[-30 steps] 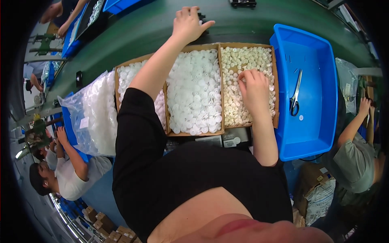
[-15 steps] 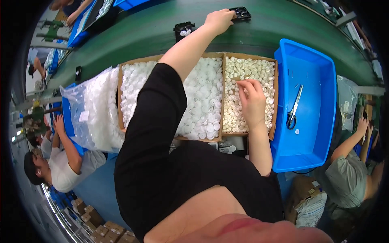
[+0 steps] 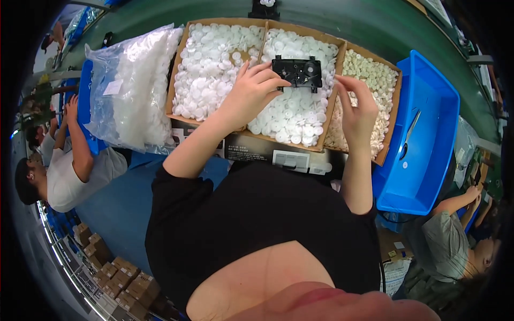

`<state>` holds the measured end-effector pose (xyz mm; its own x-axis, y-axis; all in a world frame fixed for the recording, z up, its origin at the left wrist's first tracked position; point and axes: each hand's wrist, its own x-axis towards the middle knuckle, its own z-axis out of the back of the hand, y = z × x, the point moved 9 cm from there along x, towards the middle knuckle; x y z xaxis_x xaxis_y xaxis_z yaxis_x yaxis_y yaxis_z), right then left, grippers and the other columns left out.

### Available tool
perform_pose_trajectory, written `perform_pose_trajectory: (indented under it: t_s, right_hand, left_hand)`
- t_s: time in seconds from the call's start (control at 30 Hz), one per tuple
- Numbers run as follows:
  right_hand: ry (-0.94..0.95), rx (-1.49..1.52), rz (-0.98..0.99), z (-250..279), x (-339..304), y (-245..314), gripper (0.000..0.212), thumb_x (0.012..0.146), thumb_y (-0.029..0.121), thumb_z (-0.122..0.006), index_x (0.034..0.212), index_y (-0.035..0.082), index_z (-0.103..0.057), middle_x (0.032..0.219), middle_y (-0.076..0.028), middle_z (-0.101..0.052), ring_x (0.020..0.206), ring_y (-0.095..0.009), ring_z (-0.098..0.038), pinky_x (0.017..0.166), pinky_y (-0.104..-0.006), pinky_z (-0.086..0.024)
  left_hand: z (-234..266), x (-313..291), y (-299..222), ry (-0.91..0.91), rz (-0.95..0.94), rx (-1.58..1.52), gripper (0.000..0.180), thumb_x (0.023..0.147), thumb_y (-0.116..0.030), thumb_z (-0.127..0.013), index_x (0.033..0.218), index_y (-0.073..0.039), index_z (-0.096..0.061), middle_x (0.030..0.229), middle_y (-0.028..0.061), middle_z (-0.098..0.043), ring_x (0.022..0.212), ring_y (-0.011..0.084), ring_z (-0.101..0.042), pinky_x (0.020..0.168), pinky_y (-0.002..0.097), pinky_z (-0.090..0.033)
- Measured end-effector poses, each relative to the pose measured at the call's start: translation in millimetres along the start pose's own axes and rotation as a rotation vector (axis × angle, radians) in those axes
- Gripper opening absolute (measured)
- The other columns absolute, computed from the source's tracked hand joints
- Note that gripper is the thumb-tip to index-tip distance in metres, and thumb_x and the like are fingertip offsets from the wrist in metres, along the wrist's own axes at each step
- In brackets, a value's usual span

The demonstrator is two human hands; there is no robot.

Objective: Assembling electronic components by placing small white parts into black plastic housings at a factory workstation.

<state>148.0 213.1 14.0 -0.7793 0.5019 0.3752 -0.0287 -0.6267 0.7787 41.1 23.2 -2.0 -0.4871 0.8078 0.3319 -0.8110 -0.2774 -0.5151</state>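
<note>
My left hand (image 3: 252,92) grips a black plastic housing (image 3: 297,74) by its left side, holding it above the middle of the cardboard trays. Round shapes and small posts show on the housing's upward face. Just right of the housing is my right hand (image 3: 360,107), its thumb and fingertips drawn together in a pinch; whatever may be between them is too small to make out. White plastic gear-like discs (image 3: 292,115) fill the tray compartments under my left hand. Smaller cream-coloured plastic parts (image 3: 375,75) fill the tray under and beside my right hand.
A blue bin (image 3: 428,176) with scissors (image 3: 411,131) stands at the right. Left of the trays lies a clear bag of white parts (image 3: 140,85). Another black housing (image 3: 264,9) sits on the green belt (image 3: 321,16) at the far side. Co-workers sit on both sides.
My left hand has come back from the far belt with the black housing, now over the trays. My right hand has lifted from the cream parts toward the housing. The whole view has shifted.
</note>
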Motion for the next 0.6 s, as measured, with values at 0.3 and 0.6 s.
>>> perform_pose_trajectory:
  t_s: [0.3,0.6]
  right_hand:
    - [0.155,-0.107,0.182,-46,-2,29,0.013,0.091,0.007,-0.078,0.103,0.010,-0.079,0.102,-0.001,-0.073,0.087,-0.016,-0.062,0.073,-0.0275,-0.050]
    - [0.179,-0.196,0.199,-49,-4,30,0.014,0.089,0.008,-0.079,0.102,0.010,-0.079,0.100,-0.001,-0.072,0.086,-0.017,-0.061,0.073,-0.0278,-0.048]
  left_hand:
    - [-8,-18,9,-0.099,0.035,0.033,0.020,0.092,-0.012,-0.075,0.111,-0.018,-0.076,0.110,-0.0034,-0.069,0.139,0.0275,-0.054,0.121,0.0482,-0.036]
    - [-7,-17,5,-0.090,0.038,-0.002,0.025,0.091,-0.007,-0.074,0.114,-0.015,-0.077,0.111,-0.0018,-0.070,0.138,0.0294,-0.054,0.119,0.0466,-0.038]
